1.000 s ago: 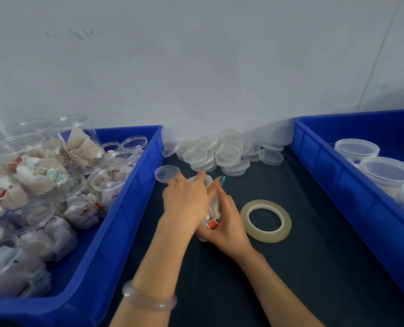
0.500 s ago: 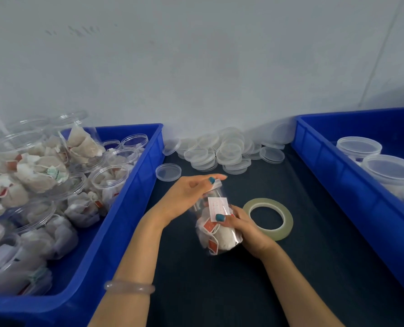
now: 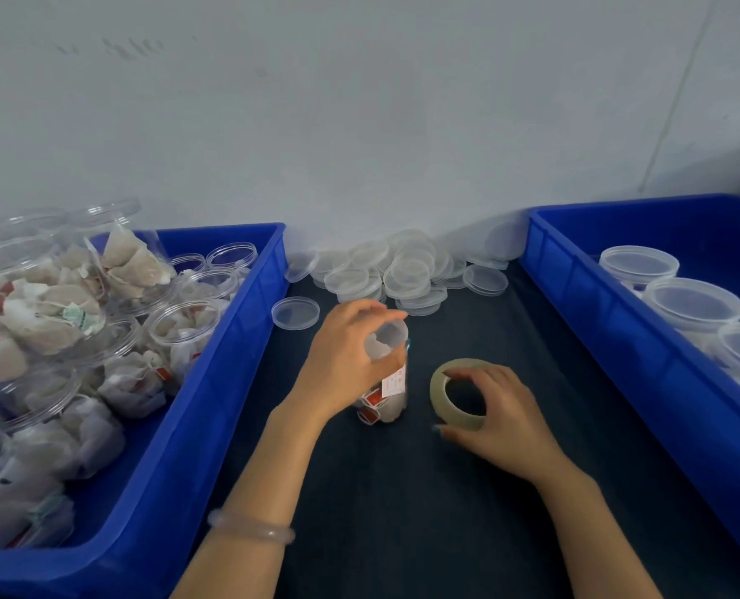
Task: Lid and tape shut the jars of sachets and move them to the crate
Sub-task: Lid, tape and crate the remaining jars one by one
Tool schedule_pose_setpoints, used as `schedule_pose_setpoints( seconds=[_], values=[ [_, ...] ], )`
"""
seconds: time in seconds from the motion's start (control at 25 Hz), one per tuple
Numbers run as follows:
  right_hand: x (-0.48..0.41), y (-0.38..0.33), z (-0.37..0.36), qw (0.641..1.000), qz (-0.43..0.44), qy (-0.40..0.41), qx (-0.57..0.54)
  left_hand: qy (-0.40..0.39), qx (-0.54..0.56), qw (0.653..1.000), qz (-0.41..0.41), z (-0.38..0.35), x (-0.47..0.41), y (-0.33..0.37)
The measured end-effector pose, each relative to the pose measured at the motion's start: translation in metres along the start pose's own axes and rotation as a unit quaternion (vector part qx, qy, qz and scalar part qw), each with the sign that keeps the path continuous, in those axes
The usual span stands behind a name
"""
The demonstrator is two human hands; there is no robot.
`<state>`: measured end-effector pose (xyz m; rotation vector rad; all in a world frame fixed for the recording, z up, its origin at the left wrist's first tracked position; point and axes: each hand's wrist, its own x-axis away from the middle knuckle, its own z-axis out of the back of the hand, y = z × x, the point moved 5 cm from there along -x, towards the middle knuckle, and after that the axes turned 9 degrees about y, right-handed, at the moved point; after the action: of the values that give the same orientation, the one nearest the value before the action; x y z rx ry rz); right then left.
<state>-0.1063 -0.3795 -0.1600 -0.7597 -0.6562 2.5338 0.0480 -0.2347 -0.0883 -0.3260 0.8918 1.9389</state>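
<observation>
Between two crate rims, left hand grips the lidded jar; right hand curls round the tape roll.

Head-worn, looking forward-down, seemingly close.

Left crate, jar, tape roll, right crate left-to-right, lids behind (seemingly piled)

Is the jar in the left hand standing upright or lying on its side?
Upright: the jar stands on its base on the dark mat, its top facing up in the left hand.
</observation>
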Motion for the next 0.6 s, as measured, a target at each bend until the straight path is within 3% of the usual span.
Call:
schedule_pose_setpoints(
  seconds=[0.12, 0.24, 0.32, 0.44, 0.6],
  values=[
    [0.007, 0.017, -0.008, 0.998, -0.006, -0.061, 0.029, 0.001, -0.088, 0.994, -0.064, -0.002, -0.007, 0.010],
    [0.006, 0.014, -0.004, 0.999, 0.013, -0.033, 0.003, 0.070, -0.179, 0.967, -0.167, 0.000, -0.007, 0.023],
    [0.006, 0.009, 0.001, 1.000, 0.008, 0.008, -0.027, 0.146, -0.179, 0.949, -0.216, -0.004, 0.005, 0.035],
    [0.007, -0.004, 0.009, 0.980, -0.019, 0.076, -0.181, 0.168, -0.162, 0.942, -0.241, -0.022, 0.025, 0.051],
    [0.009, -0.016, 0.014, 0.936, -0.044, 0.118, -0.330, 0.196, -0.154, 0.947, -0.203, -0.029, 0.031, 0.062]
  ],
)
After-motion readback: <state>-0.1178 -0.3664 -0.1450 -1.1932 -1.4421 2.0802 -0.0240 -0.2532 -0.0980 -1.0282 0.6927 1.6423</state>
